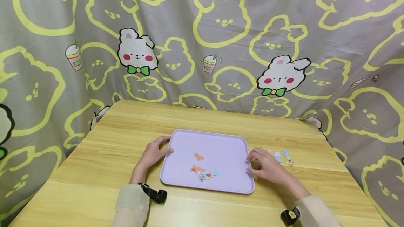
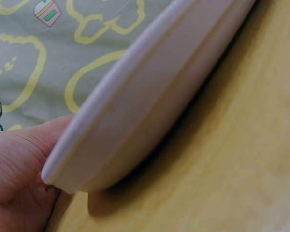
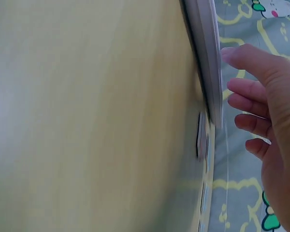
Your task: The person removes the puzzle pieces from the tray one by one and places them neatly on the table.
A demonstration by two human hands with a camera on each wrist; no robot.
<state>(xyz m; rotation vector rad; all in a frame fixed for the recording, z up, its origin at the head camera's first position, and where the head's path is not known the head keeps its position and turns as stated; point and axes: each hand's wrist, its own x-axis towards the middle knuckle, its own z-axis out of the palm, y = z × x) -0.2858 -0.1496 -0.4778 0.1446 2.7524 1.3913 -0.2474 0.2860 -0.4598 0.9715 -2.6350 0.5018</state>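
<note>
A lilac tray (image 1: 221,143) lies on the wooden table. My left hand (image 1: 154,154) grips its left edge, thumb over the rim; in the left wrist view the left hand (image 2: 19,169) holds a corner of the tray (image 2: 135,106). Beside the right edge, my right hand (image 1: 268,165) has loosely bent fingers. In the right wrist view, this hand (image 3: 275,106) shows a small gap to the tray rim (image 3: 210,63), with nothing held. On the tray are an orange piece (image 1: 199,156), another orange piece (image 1: 197,169) and a joined multicoloured puzzle-like piece (image 1: 208,175).
Right of the tray, a pink-and-blue piece (image 1: 277,156) and a blue-and-yellow piece (image 1: 287,157) lie on the table (image 1: 202,206). A small red piece (image 1: 258,167) is partly hidden by the right hand. A patterned curtain (image 1: 176,59) hangs behind the table and at both sides.
</note>
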